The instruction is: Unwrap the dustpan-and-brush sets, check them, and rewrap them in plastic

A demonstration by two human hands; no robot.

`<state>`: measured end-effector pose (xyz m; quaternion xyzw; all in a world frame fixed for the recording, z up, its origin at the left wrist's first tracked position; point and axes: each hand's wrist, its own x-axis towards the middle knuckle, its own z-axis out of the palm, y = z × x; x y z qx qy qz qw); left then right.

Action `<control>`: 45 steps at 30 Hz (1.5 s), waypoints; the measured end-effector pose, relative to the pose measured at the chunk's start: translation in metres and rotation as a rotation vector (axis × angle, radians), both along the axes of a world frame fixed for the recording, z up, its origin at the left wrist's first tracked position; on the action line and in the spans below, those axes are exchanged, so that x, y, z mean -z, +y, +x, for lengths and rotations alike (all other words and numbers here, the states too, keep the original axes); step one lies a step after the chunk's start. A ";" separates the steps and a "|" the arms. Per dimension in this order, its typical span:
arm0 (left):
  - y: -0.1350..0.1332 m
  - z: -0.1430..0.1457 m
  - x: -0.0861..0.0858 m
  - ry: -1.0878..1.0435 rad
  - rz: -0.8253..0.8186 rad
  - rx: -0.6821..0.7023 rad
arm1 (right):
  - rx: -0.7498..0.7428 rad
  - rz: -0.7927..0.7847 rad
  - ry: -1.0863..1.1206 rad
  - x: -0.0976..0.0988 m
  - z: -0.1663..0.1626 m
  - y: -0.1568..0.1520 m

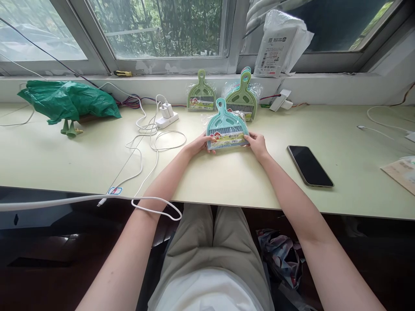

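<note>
A light-blue dustpan and brush set (227,123) in clear plastic wrap is held above the desk by both hands, its handle pointing up and away from me. My left hand (201,144) grips its lower left corner, thumb on the printed label. On the lower right corner, my right hand (257,144) is closed with the thumb in front. Behind it, a green wrapped dustpan set (201,93) leans against the wall below the window. Several more wrapped sets (244,95), a green one in front, lean to the right of that, partly hidden by the blue one.
White cables (155,134) and a power strip (167,120) lie at left, near a green plastic bag (69,101). A phone (310,166) rests at right. On the sill are a white package (279,45) and a yellow cutter (123,73). One cable hangs across my left forearm.
</note>
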<state>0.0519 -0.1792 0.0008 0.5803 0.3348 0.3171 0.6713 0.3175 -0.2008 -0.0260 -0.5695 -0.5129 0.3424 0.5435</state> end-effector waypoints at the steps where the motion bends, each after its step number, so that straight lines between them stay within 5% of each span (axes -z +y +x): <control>1: 0.000 0.000 0.000 0.002 0.001 0.001 | -0.007 -0.017 0.036 0.000 0.000 0.000; 12: -0.005 0.010 0.000 0.003 0.005 -0.088 | 0.043 -0.075 0.171 -0.001 0.002 0.001; 23: -0.030 0.016 -0.019 -0.123 0.039 -0.238 | 0.079 -0.075 0.226 0.004 0.011 0.007; 28: -0.019 0.017 -0.004 0.027 0.253 -0.136 | 0.059 -0.066 0.240 0.002 0.009 0.004; 34: -0.004 0.022 0.013 0.092 0.325 -0.254 | 0.063 -0.079 0.276 -0.002 0.006 0.003; 45: -0.015 0.035 0.010 0.109 0.366 -0.507 | -0.003 -0.068 0.331 -0.009 -0.002 -0.006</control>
